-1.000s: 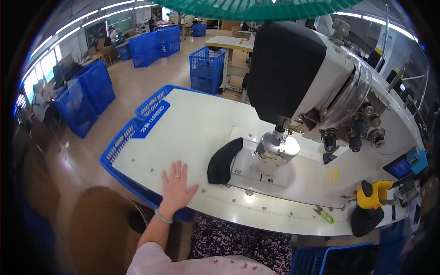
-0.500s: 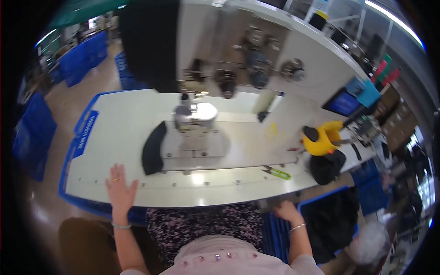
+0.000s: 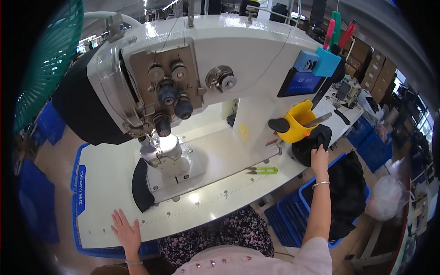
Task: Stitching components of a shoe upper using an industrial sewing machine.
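My left hand [image 3: 126,231] lies flat on the white table near its front left edge, fingers spread, holding nothing. A curved black fabric piece [image 3: 141,185] lies beyond it, beside the lit needle area of the sewing machine [image 3: 161,149]. At the right, my right hand [image 3: 319,158] is at a small pile of black fabric pieces [image 3: 305,149], its fingers closed on the upper piece at the pile's right side. The fingertips are partly hidden against the black cloth. Green-handled thread snips [image 3: 263,171] lie on the table left of the pile.
A yellow holder [image 3: 295,126] with tools stands behind the pile. A screen [image 3: 300,83] and a light-blue holder [image 3: 327,63] are on the machine. Below the right arm is a blue crate [image 3: 303,201] with black cloth [image 3: 346,192]. A green fan [image 3: 48,68] is at upper left.
My right hand has moved from below the table's front edge up and right to the black pieces. My left hand stays spread on the table. The view has shifted to the right.
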Demonstrator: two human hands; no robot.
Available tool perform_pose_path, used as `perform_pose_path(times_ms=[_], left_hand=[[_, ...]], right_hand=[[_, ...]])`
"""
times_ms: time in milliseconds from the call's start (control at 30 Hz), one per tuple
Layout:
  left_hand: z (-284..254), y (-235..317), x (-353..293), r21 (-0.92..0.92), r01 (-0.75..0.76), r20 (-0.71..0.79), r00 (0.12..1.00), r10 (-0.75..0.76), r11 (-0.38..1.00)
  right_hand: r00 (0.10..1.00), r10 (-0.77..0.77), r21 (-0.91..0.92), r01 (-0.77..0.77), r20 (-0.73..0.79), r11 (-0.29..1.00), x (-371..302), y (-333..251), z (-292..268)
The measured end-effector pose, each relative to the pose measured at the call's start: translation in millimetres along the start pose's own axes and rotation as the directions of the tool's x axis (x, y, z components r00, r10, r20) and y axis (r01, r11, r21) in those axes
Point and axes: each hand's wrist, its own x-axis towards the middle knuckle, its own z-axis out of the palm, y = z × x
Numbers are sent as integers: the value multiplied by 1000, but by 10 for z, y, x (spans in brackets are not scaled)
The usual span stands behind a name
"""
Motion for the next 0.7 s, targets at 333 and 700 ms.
perform_pose_path(times_ms=[333, 700], left_hand=[[-72, -44, 64, -125, -39, -117, 993, 24, 991], [-232, 914, 1058, -318, -459, -391, 861, 326, 830]], right_hand=[[922, 36, 23, -29, -385, 999, -459, -239, -943], [455, -889, 521, 749, 46, 410, -1222, -1265, -1201]])
